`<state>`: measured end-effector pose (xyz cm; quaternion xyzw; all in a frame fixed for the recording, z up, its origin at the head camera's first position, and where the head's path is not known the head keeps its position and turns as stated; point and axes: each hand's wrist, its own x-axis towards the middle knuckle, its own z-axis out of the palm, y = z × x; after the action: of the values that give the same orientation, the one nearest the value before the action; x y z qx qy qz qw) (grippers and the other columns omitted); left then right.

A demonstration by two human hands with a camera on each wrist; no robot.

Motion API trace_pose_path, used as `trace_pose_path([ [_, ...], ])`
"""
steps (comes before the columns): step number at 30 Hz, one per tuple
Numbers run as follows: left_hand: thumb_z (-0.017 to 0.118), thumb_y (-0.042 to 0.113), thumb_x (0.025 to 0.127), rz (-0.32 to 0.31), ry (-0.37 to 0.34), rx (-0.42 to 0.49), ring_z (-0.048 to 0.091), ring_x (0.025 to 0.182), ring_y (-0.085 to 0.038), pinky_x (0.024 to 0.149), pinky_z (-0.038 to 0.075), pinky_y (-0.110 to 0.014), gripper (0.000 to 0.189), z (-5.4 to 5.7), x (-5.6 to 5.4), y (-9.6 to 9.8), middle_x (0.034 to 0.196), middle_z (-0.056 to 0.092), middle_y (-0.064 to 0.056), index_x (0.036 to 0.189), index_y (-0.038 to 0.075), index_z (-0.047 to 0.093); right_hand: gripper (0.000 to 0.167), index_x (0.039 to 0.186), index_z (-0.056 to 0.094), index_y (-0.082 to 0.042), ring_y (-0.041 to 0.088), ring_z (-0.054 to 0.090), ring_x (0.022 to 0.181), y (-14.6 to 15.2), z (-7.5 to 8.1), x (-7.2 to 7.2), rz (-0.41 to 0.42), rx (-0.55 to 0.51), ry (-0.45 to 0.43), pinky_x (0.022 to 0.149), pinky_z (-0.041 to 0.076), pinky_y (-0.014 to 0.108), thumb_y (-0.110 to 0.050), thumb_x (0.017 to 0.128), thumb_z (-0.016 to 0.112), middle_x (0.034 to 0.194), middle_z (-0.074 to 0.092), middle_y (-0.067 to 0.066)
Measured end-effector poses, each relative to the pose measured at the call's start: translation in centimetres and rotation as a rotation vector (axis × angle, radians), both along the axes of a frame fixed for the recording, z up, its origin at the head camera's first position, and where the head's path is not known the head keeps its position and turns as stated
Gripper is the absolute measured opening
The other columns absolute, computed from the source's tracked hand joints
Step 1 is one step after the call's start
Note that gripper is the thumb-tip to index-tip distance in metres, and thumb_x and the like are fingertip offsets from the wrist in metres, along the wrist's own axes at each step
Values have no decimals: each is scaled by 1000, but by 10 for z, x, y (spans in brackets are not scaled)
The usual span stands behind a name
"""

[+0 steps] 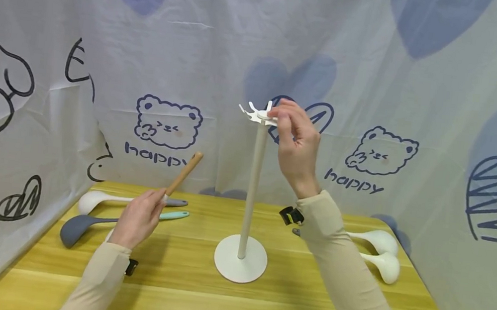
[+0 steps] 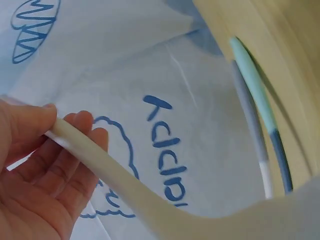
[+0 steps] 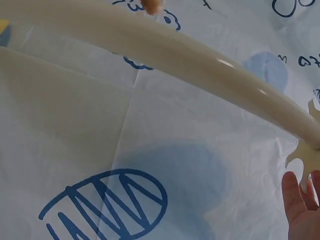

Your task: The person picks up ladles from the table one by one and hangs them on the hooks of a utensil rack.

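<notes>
My left hand (image 1: 139, 217) holds a white ladle with a wooden handle (image 1: 186, 171), which points up and to the right. In the left wrist view the thumb and fingers pinch its pale shaft (image 2: 95, 155); its wider end runs out at lower right. My right hand (image 1: 299, 142) is raised at the top of a white stand, with its fingers at the hooked rack (image 1: 259, 114). In the right wrist view the fingertips lie against the rack's hooks (image 3: 306, 157), beside the pole (image 3: 220, 72). The stand's round base (image 1: 228, 268) rests on the table.
On the table's left lie a white ladle (image 1: 91, 201) with a grey handle and a dark blue ladle (image 1: 74, 230) with a mint handle (image 1: 176, 215). Two white ladles (image 1: 380, 241) lie on the right. A printed cloth (image 1: 221, 71) hangs behind the wooden table (image 1: 187, 300).
</notes>
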<state>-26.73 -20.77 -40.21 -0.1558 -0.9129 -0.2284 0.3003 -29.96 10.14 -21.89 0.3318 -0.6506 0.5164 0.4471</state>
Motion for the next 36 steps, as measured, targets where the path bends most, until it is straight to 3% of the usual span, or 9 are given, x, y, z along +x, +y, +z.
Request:
trace_pose_path([
  [5, 63, 4, 94, -41, 67, 74, 60, 73, -22, 60, 55, -36, 32, 7, 2, 8, 96, 68, -15, 125, -1, 62, 33, 94, 72, 4, 25, 58, 120, -6, 0, 0, -13, -23, -22, 92, 56, 30, -16, 98, 46, 111, 70, 18],
  [8, 62, 4, 95, -75, 47, 141, 60, 75, -19, 61, 56, -34, 33, 13, 2, 13, 96, 68, -13, 128, -1, 61, 34, 93, 72, 4, 20, 59, 120, -7, -1, 0, -42, -16, -26, 87, 57, 29, -17, 97, 45, 112, 70, 17],
  [14, 59, 4, 97, -193, -20, 253, 67, 86, -23, 75, 61, -39, 36, 32, -1, 25, 99, 69, -14, 132, -1, 58, 35, 95, 71, 2, 16, 58, 120, -9, -4, 2, -55, -23, -61, 81, 56, 29, -21, 97, 44, 120, 67, 15],
  [21, 57, 5, 98, -269, -57, 289, 68, 90, -27, 80, 61, -40, 37, 57, -8, 43, 100, 69, -15, 134, -2, 55, 37, 96, 70, 2, 19, 58, 122, -9, -3, 1, -77, -26, -47, 90, 53, 36, -23, 98, 42, 122, 67, 16],
  [27, 54, 7, 100, -298, -106, 342, 68, 93, -28, 82, 60, -41, 34, 74, -15, 57, 104, 69, -15, 133, 1, 56, 38, 97, 69, 1, 20, 57, 124, -7, -2, 3, -109, -2, -61, 105, 46, 32, -23, 98, 40, 122, 67, 16],
  [36, 55, 7, 99, -327, -90, 368, 69, 92, -27, 83, 61, -40, 35, 93, -18, 73, 102, 70, -18, 133, 0, 56, 38, 96, 71, 0, 20, 59, 123, -5, 1, 3, -146, 18, -32, 105, 47, 32, -21, 98, 39, 116, 70, 16],
])
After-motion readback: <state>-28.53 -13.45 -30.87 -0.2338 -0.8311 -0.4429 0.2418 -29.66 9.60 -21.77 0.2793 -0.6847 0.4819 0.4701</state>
